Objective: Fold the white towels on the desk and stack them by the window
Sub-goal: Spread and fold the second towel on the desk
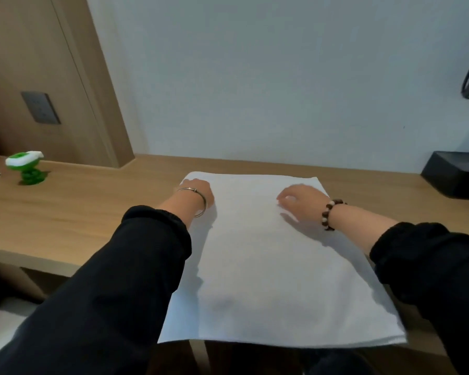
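Head view: white towel [268,266] flat at centre frame on worktop [92,209]. Right hand [301,203] spread, pressing its top edge; left hand [199,191] on its upper-left corner, can't tell grip. Smoothing, looks like; next fold needs corners matched.

The light is soft and even, not very bright. The white towel [268,266] looks almost blank (its weave is washed out). Small grey shadows sit under the right hand [301,201] and beside the left sleeve [146,253]. Everything is a little blurry, and straight lines bend near the edges.

Wooden desk [92,212] bears white towel [268,266], green toy [27,169], black box [455,171]
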Tool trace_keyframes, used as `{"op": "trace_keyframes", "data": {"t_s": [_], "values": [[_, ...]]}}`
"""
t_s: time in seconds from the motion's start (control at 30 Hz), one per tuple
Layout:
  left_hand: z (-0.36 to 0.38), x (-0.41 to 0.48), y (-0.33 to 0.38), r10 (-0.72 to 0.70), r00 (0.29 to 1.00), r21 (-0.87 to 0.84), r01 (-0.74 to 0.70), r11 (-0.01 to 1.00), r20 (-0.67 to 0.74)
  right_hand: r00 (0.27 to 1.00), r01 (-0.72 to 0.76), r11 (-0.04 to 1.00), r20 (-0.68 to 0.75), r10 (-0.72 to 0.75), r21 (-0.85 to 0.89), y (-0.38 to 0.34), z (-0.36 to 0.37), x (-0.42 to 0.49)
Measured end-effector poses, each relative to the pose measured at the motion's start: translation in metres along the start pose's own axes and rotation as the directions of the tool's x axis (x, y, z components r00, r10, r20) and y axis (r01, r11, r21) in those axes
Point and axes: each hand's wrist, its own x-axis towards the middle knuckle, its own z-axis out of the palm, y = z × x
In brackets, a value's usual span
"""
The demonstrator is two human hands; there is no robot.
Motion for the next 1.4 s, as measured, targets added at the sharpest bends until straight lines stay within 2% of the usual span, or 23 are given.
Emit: {"op": "trace_keyframes", "data": {"t_s": [0.07,0.17,0.27,0.37,0.47,0.6,0.73,0.83,0.9,0.97,1.03,1.13,1.2,1.4], "values": [[0.005,0.005,-0.009,-0.093,0.996,-0.009,0.093,0.996,0.013,0.987,-0.153,0.988,-0.046,0.153,0.002,0.017,-0.011,0.023],[0.013,0.024,-0.022,-0.170,0.985,-0.110,0.165,0.980,-0.039,0.967,-0.252,0.955,0.006,0.256,-0.158,0.045,-0.015,0.053],[0.015,0.051,-0.031,-0.248,0.963,-0.275,0.210,0.938,-0.111,0.947,-0.278,0.921,0.079,0.310,-0.274,0.063,-0.016,0.073],[0.014,0.072,-0.033,-0.291,0.950,-0.337,0.240,0.910,-0.111,0.927,-0.264,0.915,0.181,0.328,-0.305,0.070,-0.025,0.088],[0.009,0.089,-0.034,-0.299,0.953,-0.401,0.255,0.880,-0.052,0.888,-0.268,0.891,0.265,0.377,-0.367,0.073,-0.035,0.102],[-0.001,0.100,-0.041,-0.313,0.949,-0.381,0.307,0.872,0.049,0.830,-0.279,0.842,0.325,0.453,-0.461,0.078,-0.042,0.112],[-0.003,0.104,-0.049,-0.381,0.924,-0.510,0.341,0.790,0.028,0.816,-0.365,0.853,0.313,0.486,-0.372,0.074,-0.046,0.109],[-0.012,0.102,-0.051,-0.393,0.914,-0.631,0.249,0.735,-0.096,0.853,-0.418,0.855,0.191,0.485,-0.305,0.064,-0.051,0.106],[-0.027,0.098,-0.053,-0.417,0.872,-0.675,0.148,0.723,-0.256,0.889,-0.459,0.865,-0.091,0.450,-0.203,0.055,-0.061,0.105],[-0.045,0.091,-0.055,-0.459,0.799,-0.724,0.044,0.688,-0.388,0.848,-0.473,0.858,-0.367,0.383,-0.198,0.044,-0.079,0.104],[-0.061,0.081,-0.055,-0.500,0.724,-0.759,-0.051,0.649,-0.475,0.795,-0.464,0.863,-0.524,0.306,-0.200,0.035,-0.099,0.098],[-0.068,0.059,-0.054,-0.521,0.667,-0.799,-0.194,0.569,-0.533,0.728,-0.438,0.893,-0.624,0.284,-0.106,0.027,-0.118,0.079],[-0.063,0.038,-0.054,-0.504,0.663,-0.803,-0.264,0.534,-0.554,0.690,-0.410,0.912,-0.659,0.298,-0.016,0.024,-0.119,0.060],[-0.025,-0.039,-0.056,-0.455,0.664,-0.787,-0.358,0.502,-0.593,0.617,-0.256,0.951,-0.729,0.297,0.171,0.018,-0.088,-0.011]]}}
